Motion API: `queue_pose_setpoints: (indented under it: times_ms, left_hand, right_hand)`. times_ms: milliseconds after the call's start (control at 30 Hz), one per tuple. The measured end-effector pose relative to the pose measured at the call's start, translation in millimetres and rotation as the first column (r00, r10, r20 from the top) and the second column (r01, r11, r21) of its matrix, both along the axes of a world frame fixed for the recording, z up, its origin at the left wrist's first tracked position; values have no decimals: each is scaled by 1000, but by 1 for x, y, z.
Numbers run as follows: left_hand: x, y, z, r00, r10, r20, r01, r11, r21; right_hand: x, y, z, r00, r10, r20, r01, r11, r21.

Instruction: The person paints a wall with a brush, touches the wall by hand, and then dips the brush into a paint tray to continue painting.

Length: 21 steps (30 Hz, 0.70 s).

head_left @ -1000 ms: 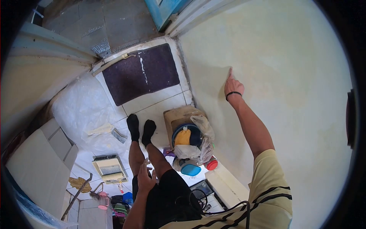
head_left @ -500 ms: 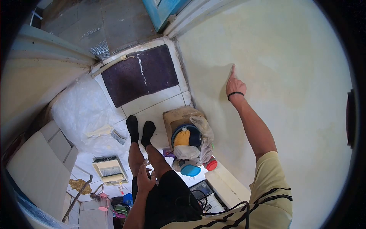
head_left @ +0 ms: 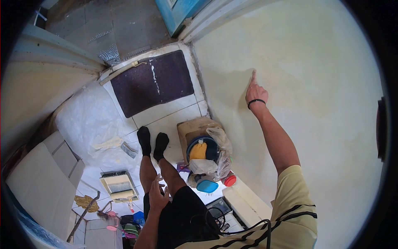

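Observation:
My right hand [head_left: 256, 92] is raised against the pale wall [head_left: 319, 99], with its index finger stretched out and its tip at the wall surface. The other fingers are folded in, and nothing shows in the hand. A black band [head_left: 256, 102] circles that wrist. Lower down, my left hand [head_left: 159, 196] hangs in front of my legs, just beside the black shorts [head_left: 182, 216]. Its fingers are apart and it holds nothing.
A dark mat [head_left: 152, 83] lies by the doorway. Near my feet stands a cardboard box [head_left: 197, 125] with bags, and a blue lid [head_left: 207, 186] and a red lid [head_left: 229, 179] beside it. Plastic sheeting [head_left: 89, 120] and a tray of filler [head_left: 119, 186] are at left.

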<state>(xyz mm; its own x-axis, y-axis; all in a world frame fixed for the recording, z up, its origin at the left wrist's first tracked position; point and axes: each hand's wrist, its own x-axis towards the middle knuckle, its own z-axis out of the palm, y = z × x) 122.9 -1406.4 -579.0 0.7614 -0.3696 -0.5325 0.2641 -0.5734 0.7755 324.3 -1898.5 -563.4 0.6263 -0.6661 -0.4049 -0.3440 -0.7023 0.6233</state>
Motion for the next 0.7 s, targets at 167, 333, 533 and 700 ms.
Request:
queue_pose_setpoints:
  times_ms: [167, 333, 533, 700]
  left_hand:
    - [0, 1, 0, 1000, 13, -24, -13, 1000, -4]
    - [0, 3, 0, 1000, -15, 0, 15, 1000, 15]
    - [2, 1, 4, 992, 38, -118, -39, 999, -5]
    - [5, 3, 7, 999, 12, -47, -12, 1000, 1]
  right_hand:
    - [-1, -7, 3, 998, 58, -29, -57, 998, 8]
    - [22, 17, 44, 992, -25, 120, 27, 1000, -16]
    - [26, 6, 48, 987, -47, 155, 57, 997, -57]
    - [25, 0, 45, 992, -6, 129, 10, 999, -34]
